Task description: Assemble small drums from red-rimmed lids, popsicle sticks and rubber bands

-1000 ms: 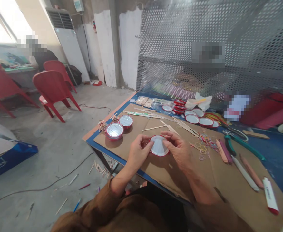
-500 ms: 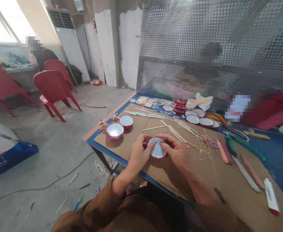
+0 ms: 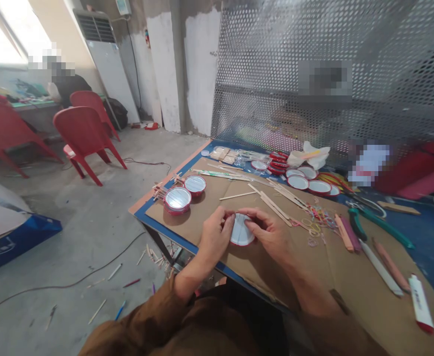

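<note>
Between my two hands is a small round drum-like disc with a white face and a red rim, tilted toward me over the cardboard. My left hand grips its left edge, fingers curled behind and thumb near the rim. On the opposite side my right hand pinches it, the thumb resting on the white face. A thin line runs down that face. Two similar red-rimmed drums, a nearer one and a farther one, lie to the left with thin sticks attached.
Wooden sticks, coloured rubber bands and more red-rimmed discs lie beyond my hands. To the right are green-handled pliers, a utility knife and a glue tube. A perforated metal screen stands behind the table.
My left thumb has drawn back from the middle of the white face to its left edge. The disc is still held in both hands; the view has shifted slightly.
</note>
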Tool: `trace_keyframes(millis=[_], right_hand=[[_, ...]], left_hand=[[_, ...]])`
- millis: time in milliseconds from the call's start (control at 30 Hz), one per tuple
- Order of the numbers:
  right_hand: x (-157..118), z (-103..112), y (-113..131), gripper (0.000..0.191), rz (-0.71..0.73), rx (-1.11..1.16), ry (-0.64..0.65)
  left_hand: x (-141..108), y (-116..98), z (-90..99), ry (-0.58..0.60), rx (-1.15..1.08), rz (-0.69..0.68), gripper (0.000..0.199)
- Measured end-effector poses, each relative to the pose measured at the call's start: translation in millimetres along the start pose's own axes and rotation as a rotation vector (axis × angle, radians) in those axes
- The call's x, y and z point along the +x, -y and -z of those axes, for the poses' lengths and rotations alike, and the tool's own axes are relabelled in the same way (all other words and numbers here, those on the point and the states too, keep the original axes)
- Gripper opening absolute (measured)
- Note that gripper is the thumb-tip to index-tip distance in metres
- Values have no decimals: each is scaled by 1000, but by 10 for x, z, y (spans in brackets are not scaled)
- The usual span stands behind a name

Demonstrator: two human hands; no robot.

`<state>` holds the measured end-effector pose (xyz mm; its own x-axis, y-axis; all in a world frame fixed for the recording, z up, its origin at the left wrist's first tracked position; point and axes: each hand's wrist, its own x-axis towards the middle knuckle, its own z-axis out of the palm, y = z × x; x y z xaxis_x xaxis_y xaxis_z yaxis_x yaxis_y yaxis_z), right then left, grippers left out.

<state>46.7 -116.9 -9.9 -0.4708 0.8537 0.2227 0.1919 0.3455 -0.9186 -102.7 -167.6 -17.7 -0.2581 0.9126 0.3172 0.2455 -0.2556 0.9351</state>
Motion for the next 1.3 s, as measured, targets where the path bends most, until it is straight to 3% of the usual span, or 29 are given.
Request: trace_keyframes(millis=[367, 467, 600, 667, 767, 800, 900, 1100, 1300], right_hand=[[4, -18, 75, 28, -26, 26, 2], [-12, -75, 109, 29, -58, 41, 39], [6, -24, 173, 26, -112, 34, 146], [17, 141, 192, 23, -140, -56, 80], [-7, 517, 169, 17, -264, -590, -266], [-25, 641, 146, 17, -350, -816, -308], [-79, 893, 49, 17, -455, -971, -307], [-62, 905, -102, 12, -512, -1051, -283], [-17, 854, -63, 19, -437, -1047, -340]], left_hand=[[25, 6, 20, 38, -22, 43, 15], [75, 12, 55, 112, 11, 92, 29], [154, 18, 106, 262, 39, 137, 23], [178, 12, 125, 306, 37, 159, 19], [188, -11, 140, 312, 79, 170, 16], [187, -19, 143, 306, 93, 170, 16], [184, -32, 145, 296, 115, 164, 18], [197, -12, 177, 327, 64, 161, 19], [189, 15, 187, 368, 46, 175, 18]])
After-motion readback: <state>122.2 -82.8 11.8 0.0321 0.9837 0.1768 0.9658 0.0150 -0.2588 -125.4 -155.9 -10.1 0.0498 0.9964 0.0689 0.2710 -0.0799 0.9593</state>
